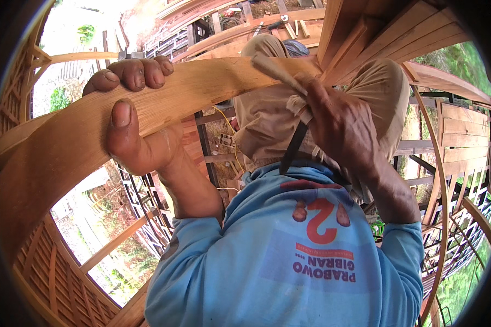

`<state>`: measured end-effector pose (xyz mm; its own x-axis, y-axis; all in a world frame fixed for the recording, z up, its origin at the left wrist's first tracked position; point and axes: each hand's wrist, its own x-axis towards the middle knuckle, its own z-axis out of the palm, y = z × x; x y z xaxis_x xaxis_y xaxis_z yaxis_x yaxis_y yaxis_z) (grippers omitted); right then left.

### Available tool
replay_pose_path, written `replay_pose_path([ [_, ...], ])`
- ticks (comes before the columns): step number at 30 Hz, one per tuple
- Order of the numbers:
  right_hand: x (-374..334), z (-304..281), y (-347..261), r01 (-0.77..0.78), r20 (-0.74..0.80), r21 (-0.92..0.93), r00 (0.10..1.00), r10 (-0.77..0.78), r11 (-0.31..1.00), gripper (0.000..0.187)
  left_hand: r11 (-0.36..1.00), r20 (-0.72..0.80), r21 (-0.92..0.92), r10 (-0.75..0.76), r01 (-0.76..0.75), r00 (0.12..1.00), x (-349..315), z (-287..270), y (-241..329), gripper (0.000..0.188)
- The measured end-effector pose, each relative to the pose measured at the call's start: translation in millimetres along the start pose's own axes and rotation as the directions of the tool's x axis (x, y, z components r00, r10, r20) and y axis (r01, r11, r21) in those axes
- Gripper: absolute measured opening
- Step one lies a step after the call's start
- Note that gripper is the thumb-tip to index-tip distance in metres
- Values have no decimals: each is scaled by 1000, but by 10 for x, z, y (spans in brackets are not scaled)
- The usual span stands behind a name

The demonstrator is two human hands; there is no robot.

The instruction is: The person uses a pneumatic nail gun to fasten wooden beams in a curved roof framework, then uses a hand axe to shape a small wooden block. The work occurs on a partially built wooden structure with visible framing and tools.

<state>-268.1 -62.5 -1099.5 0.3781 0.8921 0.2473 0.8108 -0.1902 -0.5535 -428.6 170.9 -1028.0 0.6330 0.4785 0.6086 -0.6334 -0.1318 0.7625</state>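
A long, curved wooden board (pixel 202 82) runs from the lower left up across my lap, with smooth pale grain along its face. My left hand (pixel 139 150) grips it, fingers over the far edge and thumb pressed on the near face. On the other side, my right hand (pixel 343 125) is closed around a hand tool with a pale, stick-like end (pixel 278 73) that reaches over the board. A dark, flat, pointed strip (pixel 293 147) extends below that hand, toward my shirt. Cloth-like wrapping shows by the fingers, which hide the tool's middle; its exact kind is unclear.
Large wooden planks (pixel 403 32) rise close by at upper right. Beams and loose timber (pixel 240 35) lie beyond my knees. A yellow cord (pixel 235 150) hangs below the board near a pale socket box (pixel 226 140). Slatted woodwork (pixel 466 133) stands at right; lattice (pixel 49 278) is at lower left.
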Motion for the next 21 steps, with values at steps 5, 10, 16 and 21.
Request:
replay_pose_path([
  [5, 1, 135, 29, 56, -27, 17, 998, -56, 998, 31, 1000, -28, 14, -18, 18, 999, 27, 82, -1, 35],
  [10, 36, -34, -55, -42, 26, 15, 999, 41, 999, 32, 998, -52, 68, 5, -2, 999, 54, 173, -95, 35],
  [16, -35, 158, 107, -58, -40, 177, 997, 67, 983, 29, 1000, 60, 18, -6, 5, 998, 65, 118, -61, 40],
  [21, 28, 92, 302, -561, 421, 700, 824, 380, 441, 37, 999, 180, 40, 2, -9, 984, 18, -66, 16, 45],
])
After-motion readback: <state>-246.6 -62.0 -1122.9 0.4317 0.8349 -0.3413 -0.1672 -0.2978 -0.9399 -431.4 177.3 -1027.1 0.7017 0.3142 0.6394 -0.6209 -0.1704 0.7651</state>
